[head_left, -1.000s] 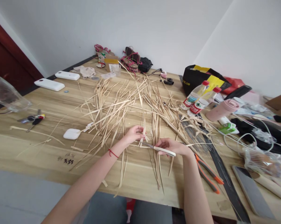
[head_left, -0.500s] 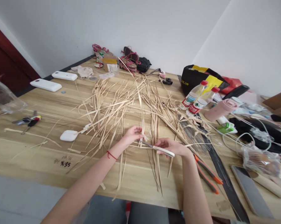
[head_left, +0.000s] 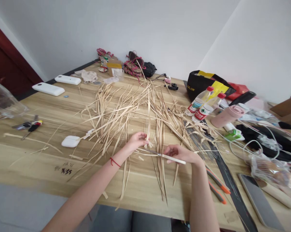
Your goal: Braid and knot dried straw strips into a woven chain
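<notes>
My left hand (head_left: 135,141) pinches a long pale straw strip (head_left: 148,119) that rises upright from its fingers. My right hand (head_left: 181,154) is closed round small scissors with cream handles (head_left: 170,158); their metal blades point left toward the strip, just below the left fingers. A wide pile of dried straw strips (head_left: 121,109) lies spread over the wooden table (head_left: 39,161) behind both hands, and a few strips trail toward the near edge.
Orange-handled pliers (head_left: 218,187) and a black strip lie right of my right arm. A phone (head_left: 258,199), two bottles (head_left: 203,104), a pink cup (head_left: 227,116), a black-yellow bag (head_left: 205,83) and cables fill the right. A white earbud case (head_left: 70,141), keys (head_left: 29,125) and a glass jug (head_left: 2,100) lie left.
The held strip has swung up to stand nearly vertical. The scissors have turned flatter and their blades have slid left under the left fingers. A small cut piece lies on the table.
</notes>
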The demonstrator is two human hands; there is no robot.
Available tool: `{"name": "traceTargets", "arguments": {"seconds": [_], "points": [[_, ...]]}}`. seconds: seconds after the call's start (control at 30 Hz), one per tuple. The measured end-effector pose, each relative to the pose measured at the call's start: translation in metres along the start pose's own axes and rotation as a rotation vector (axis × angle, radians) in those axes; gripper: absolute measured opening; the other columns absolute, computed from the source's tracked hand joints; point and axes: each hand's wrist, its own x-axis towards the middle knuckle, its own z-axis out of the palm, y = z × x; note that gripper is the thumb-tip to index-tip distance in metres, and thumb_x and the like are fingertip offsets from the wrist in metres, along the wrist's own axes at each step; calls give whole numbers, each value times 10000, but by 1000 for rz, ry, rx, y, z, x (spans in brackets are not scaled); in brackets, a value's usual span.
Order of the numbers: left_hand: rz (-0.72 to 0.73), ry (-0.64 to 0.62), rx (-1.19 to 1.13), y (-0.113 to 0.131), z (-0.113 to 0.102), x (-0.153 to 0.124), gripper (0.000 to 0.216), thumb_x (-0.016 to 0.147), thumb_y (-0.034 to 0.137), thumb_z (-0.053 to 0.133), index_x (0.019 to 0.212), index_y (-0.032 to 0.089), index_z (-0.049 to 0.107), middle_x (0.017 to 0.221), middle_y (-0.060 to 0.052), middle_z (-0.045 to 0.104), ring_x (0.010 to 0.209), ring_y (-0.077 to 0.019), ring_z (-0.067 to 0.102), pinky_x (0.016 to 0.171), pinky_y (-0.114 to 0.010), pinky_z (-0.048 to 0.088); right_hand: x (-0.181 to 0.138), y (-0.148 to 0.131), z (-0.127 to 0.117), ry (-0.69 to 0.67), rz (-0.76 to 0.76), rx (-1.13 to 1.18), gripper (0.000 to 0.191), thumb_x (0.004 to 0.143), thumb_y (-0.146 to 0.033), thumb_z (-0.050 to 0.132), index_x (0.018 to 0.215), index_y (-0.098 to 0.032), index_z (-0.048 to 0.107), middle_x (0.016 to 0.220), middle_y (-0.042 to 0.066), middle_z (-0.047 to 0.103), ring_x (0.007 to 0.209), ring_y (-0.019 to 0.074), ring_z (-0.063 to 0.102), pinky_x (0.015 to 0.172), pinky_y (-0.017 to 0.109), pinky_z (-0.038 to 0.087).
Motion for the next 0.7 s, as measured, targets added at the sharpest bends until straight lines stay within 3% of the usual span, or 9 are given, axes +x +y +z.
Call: {"name": "traceTargets", "arguments": {"seconds": [0.1, 0.2, 0.33, 0.4, 0.57, 0.7], "points": [[-21, -47, 12, 4, 0, -3, 386, 586, 186, 767, 935, 115, 619, 876, -84, 659, 696, -145, 607, 637, -263, 463, -21, 1, -13, 62, -15, -8, 433, 593, -367, 759, 926, -143, 598, 788, 38, 630, 644, 118, 565, 515, 206, 440], [-37, -108, 42, 7, -1, -4, 380, 618, 221, 749, 969, 120, 646, 849, -81, 681, 676, -147, 604, 637, -265, 458, -27, 5, -22, 291, -113, -22, 430, 660, -428, 695, 974, -155, 585, 870, 75, 632, 739, 163, 591, 616, 262, 466], [-41, -143, 80, 9, -3, -5, 385, 647, 240, 728, 1006, 125, 650, 858, -81, 695, 751, -176, 622, 699, -288, 461, 4, 17, -21, 657, -193, -219, 424, 698, -461, 632, 1008, -176, 586, 885, 91, 641, 762, 206, 591, 692, 340, 464], [-41, -167, 84, 10, -3, -6, 372, 675, 247, 707, 1022, 128, 645, 846, -78, 698, 777, -183, 627, 723, -296, 460, 22, 24, -18, 816, -160, -391, 377, 699, -433, 630, 990, -197, 592, 851, 76, 648, 772, 221, 588, 731, 368, 453], [-68, -194, 73, 11, -3, -7, 388, 658, 249, 728, 1015, 121, 646, 886, -96, 694, 793, -188, 630, 730, -306, 467, 41, 32, -11, 951, -126, -692, 201, 761, -320, 547, 898, -191, 618, 900, 97, 635, 851, 244, 568, 804, 386, 419], [-69, -182, 63, 10, -3, -6, 395, 626, 243, 753, 994, 132, 660, 929, -97, 689, 786, -177, 627, 752, -314, 473, 46, 21, 6, 1049, -225, -597, 233, 807, -359, 482, 823, -179, 629, 876, 121, 633, 865, 256, 560, 811, 396, 416]]}}
